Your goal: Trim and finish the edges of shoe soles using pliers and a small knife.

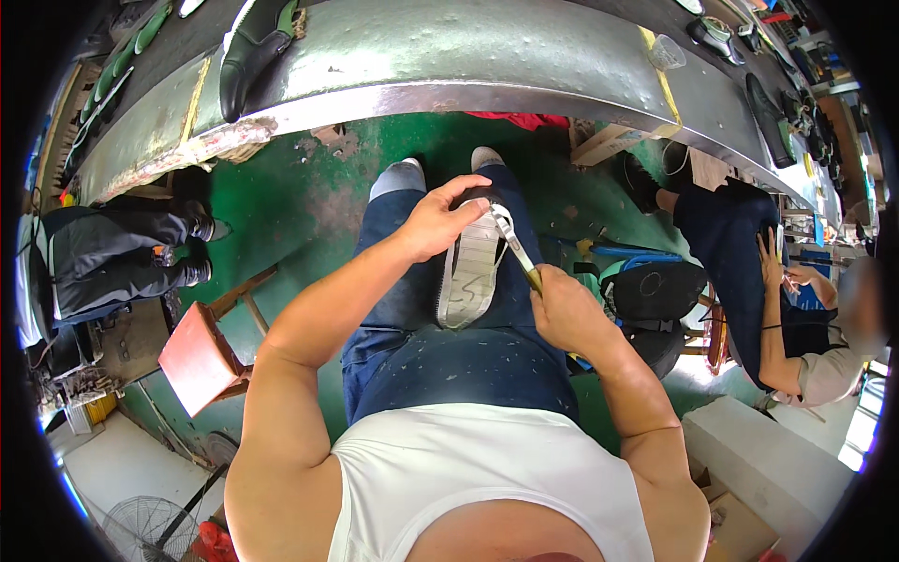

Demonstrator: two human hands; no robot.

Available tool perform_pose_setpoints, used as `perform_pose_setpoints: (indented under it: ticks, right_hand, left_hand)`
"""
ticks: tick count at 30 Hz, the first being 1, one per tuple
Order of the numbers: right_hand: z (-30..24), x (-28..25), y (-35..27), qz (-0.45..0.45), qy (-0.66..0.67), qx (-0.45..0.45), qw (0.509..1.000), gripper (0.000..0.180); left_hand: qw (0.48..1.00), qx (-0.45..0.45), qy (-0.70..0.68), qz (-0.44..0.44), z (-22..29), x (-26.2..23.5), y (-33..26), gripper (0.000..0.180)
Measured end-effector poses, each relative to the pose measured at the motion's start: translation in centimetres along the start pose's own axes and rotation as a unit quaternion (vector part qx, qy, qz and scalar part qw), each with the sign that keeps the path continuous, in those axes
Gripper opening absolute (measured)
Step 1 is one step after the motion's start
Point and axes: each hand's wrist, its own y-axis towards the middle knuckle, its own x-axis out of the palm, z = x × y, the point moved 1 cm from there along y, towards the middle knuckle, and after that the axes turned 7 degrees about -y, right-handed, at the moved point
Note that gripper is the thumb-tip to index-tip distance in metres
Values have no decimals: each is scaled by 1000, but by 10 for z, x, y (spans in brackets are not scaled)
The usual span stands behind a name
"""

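Note:
Between my thighs an upturned shoe (466, 272) rests with its pale grey underside facing up, a dark wavy line marked across it. My left hand (442, 217) grips its dark far end, the thumb lying over the underside and the fingers along the edge. Closed around the handle of a slim tool (515, 245) is my right hand (573, 311). The tool has a pale, metallic-looking front part and a yellowish handle; its exact kind is unclear. Its tip meets the shoe's far right edge, close to my left fingertips.
Ahead runs a metal-edged bench (449, 61) carrying a black shoe (251, 66) and a clear cup (666, 53). A red-topped stool (201, 358) stands left, near another person's legs (122, 258). At right sits a co-worker (740, 272) beside a black bag (655, 288).

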Motion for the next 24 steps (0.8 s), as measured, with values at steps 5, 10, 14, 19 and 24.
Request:
perform_pose_setpoints:
  ticks: [5,10,14,19,24]
  right_hand:
    - [8,-16,0,-132,247,84,956,22]
    - [-8,-12,-4,-88,287,90,950,34]
    - [-2,-10,-1,-104,316,81,940,39]
    - [-6,-5,21,76,276,-22,958,36]
    - [6,12,58,-60,113,44,991,37]
  left_hand:
    - [996,56,72,23,-4,4,3,36]
    - [992,49,119,-1,3,-4,5,38]
    - [995,25,94,26,-6,-21,9,40]
    - [998,-37,39,27,-9,-22,16,44]
    - [993,-109,53,9,-17,-32,18,58]
